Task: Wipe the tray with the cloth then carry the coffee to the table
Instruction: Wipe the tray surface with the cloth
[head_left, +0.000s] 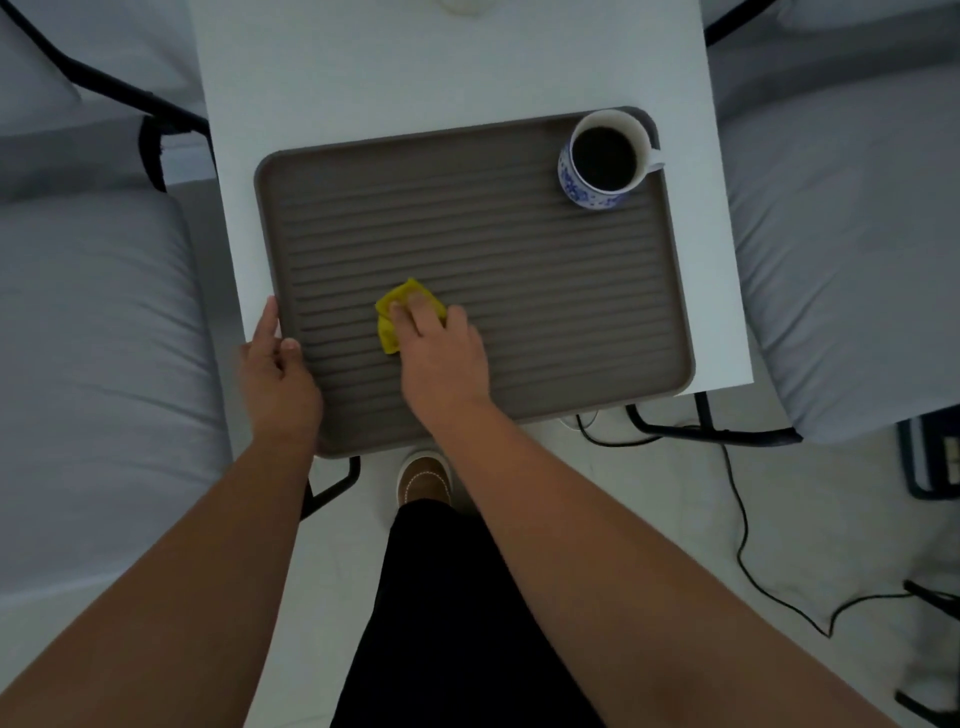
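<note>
A brown ribbed tray (545, 312) lies on a white table (363, 78), its near edge hanging over the table's front. A small yellow cloth (390, 325) rests on the tray's near-left part, pressed flat under the fingers of my right hand (441, 353). My left hand (275, 371) grips the tray's left rim near the front corner, thumb on top. A blue-and-white cup of dark coffee (605, 158) stands upright in the tray's far right corner, handle pointing right.
Grey cushioned chairs with black frames stand left (93, 364) and right (841, 260) of the table. A black cable (743, 519) trails on the white floor at right. My leg and a brown shoe (423, 478) are below the tray. A white object (462, 5) sits at the table's far edge.
</note>
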